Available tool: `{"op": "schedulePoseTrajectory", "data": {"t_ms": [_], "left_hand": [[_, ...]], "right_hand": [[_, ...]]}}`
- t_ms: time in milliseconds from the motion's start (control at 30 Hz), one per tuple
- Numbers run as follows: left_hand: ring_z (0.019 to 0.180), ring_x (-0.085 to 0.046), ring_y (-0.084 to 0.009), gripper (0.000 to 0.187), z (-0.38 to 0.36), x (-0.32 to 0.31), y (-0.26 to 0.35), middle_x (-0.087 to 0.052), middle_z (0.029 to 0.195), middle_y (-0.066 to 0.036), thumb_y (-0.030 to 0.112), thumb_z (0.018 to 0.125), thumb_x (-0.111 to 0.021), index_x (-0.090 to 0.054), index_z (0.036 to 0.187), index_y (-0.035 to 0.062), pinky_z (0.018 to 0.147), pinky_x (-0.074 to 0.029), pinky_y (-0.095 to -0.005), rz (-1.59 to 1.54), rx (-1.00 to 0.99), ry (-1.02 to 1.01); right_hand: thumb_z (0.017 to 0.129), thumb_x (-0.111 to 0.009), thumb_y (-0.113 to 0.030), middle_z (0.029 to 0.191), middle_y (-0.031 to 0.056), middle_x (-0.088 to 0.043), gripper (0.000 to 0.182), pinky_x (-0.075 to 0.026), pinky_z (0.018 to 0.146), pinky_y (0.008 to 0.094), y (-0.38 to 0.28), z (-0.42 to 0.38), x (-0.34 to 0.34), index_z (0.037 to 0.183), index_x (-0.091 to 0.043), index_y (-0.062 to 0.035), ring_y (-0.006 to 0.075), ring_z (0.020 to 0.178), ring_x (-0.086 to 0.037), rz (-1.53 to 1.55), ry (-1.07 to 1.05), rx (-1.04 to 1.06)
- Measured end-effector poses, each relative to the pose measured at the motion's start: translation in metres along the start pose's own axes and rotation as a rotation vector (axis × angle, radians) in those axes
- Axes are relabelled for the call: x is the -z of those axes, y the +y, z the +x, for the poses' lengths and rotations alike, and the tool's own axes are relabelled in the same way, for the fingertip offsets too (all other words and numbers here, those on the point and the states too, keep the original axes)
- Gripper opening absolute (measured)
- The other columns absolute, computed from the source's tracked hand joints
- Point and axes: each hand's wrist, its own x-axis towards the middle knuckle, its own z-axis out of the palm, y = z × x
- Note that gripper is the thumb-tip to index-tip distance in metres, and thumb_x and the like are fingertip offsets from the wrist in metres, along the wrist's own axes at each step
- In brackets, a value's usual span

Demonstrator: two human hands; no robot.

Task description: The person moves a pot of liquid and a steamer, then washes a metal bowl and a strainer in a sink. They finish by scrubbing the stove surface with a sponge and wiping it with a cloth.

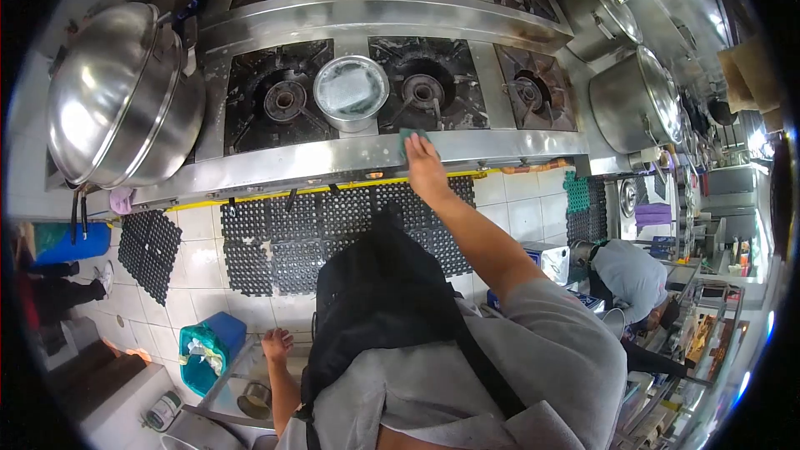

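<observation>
With my right hand (427, 168) I press a green scouring pad (406, 142) against the steel front ledge of the stove (325, 154); the fingers lie over the pad. Just up and left of it, a round metal container (351, 92) holding cloudy, whitish liquid stands between two front burners. The black burner grate (427, 83) beyond my hand looks stained with pale residue. Down at my left side hangs my left hand (277, 343), fingers apart and slightly bent, holding nothing. It is near a blue bin (223, 332).
A large domed steel pot (108, 100) stands at the stove's left end, big lidded pots (625, 104) at its right. A yellow pipe (292, 189) runs below the front edge. Black rubber mats (279, 242) cover floor tiles. Another person (629, 279) bends over at right.
</observation>
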Motion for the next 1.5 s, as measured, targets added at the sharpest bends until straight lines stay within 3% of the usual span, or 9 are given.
{"op": "schedulePoseTrajectory", "data": {"t_ms": [233,400,600,800,933,1033,1200,1400,1500], "left_hand": [[0.078,-0.070,-0.0271,0.026,-0.004,-0.033,0.059,-0.068,0.099,-0.016,0.021,0.094,-0.053,-0.056,0.108,-0.0008,0.055,-0.054,-0.0331,0.118,-0.179,-0.079],[0.082,-0.070,-0.0245,0.029,-0.035,-0.114,0.136,-0.068,0.098,-0.014,0.026,0.097,-0.055,-0.059,0.104,-0.0017,0.061,-0.054,-0.0297,0.128,-0.313,-0.144],[0.067,-0.064,-0.0154,0.025,-0.081,-0.255,0.277,-0.069,0.089,-0.011,0.024,0.098,-0.057,-0.060,0.097,-0.0003,0.056,-0.051,-0.0269,0.182,-0.577,-0.313],[0.062,-0.062,-0.0148,0.044,-0.074,-0.380,0.388,-0.065,0.084,-0.010,0.040,0.096,-0.059,-0.060,0.099,-0.0034,0.050,-0.048,-0.0250,0.259,-0.630,-0.300],[0.069,-0.064,-0.0169,0.029,-0.031,-0.418,0.411,-0.062,0.084,-0.009,0.023,0.090,-0.063,-0.061,0.094,-0.0049,0.058,-0.060,-0.0321,0.253,-0.633,-0.273],[0.070,-0.065,-0.0186,0.021,-0.027,-0.423,0.419,-0.064,0.084,-0.011,0.013,0.088,-0.061,-0.061,0.093,-0.0073,0.059,-0.061,-0.0336,0.132,-0.552,-0.345],[0.068,-0.068,-0.0225,0.018,-0.014,-0.429,0.418,-0.067,0.083,-0.017,0.006,0.084,-0.061,-0.062,0.089,-0.0119,0.058,-0.062,-0.0340,0.089,-0.572,-0.357],[0.075,-0.067,-0.0284,0.017,-0.021,-0.426,0.404,-0.062,0.087,-0.018,0.003,0.085,-0.056,-0.055,0.086,-0.0137,0.060,-0.063,-0.0383,0.098,-0.492,-0.417],[0.073,-0.066,-0.0277,0.016,-0.032,-0.423,0.415,-0.061,0.088,-0.019,0.001,0.084,-0.056,-0.055,0.083,-0.0142,0.059,-0.063,-0.0377,0.118,-0.474,-0.429]], "right_hand": [[0.084,-0.050,-0.004,0.137,0.0256,-0.048,0.046,-0.039,0.107,0.0416,-0.013,0.043,-0.053,0.128,-0.049,0.0102,0.0392,0.125,-0.047,0.082,0.020,-0.171],[0.075,-0.057,0.000,0.137,0.0205,-0.051,0.053,-0.036,0.111,0.0412,-0.018,-0.002,0.016,0.128,-0.052,0.0050,0.0355,0.130,-0.045,0.251,0.000,0.247],[0.077,-0.057,0.003,0.130,0.0156,-0.056,0.045,-0.047,0.097,0.0406,0.114,-0.045,0.039,0.121,-0.060,-0.0037,0.0325,0.117,-0.056,0.290,-0.027,-0.037],[0.080,-0.063,0.000,0.117,0.0174,-0.059,0.030,-0.049,0.091,0.0390,0.096,0.040,0.070,0.110,-0.066,-0.0045,0.0333,0.109,-0.058,0.836,0.211,-0.363],[0.080,-0.060,0.004,0.113,0.0147,-0.059,0.036,-0.049,0.089,0.0365,0.014,0.146,0.099,0.115,-0.063,-0.0064,0.0320,0.103,-0.060,0.873,0.162,0.112],[0.084,-0.059,-0.006,0.115,0.0165,-0.059,0.035,-0.051,0.089,0.0411,-0.024,0.194,0.067,0.118,-0.063,-0.0116,0.0333,0.106,-0.060,0.492,-0.117,0.302],[0.081,-0.058,-0.004,0.110,0.0171,-0.060,0.039,-0.051,0.088,0.0426,-0.055,0.223,0.051,0.119,-0.061,-0.0130,0.0339,0.104,-0.061,0.123,-0.349,0.143],[0.077,-0.057,0.005,0.108,0.0184,-0.062,0.035,-0.052,0.082,0.0379,-0.030,0.193,0.081,0.110,-0.063,-0.0048,0.0336,0.092,-0.064,0.598,0.328,-0.072],[0.077,-0.057,0.003,0.108,0.0176,-0.063,0.031,-0.049,0.090,0.0413,-0.003,0.126,0.064,0.106,-0.064,-0.0056,0.0362,0.102,-0.061,0.649,0.434,-0.507]]}}
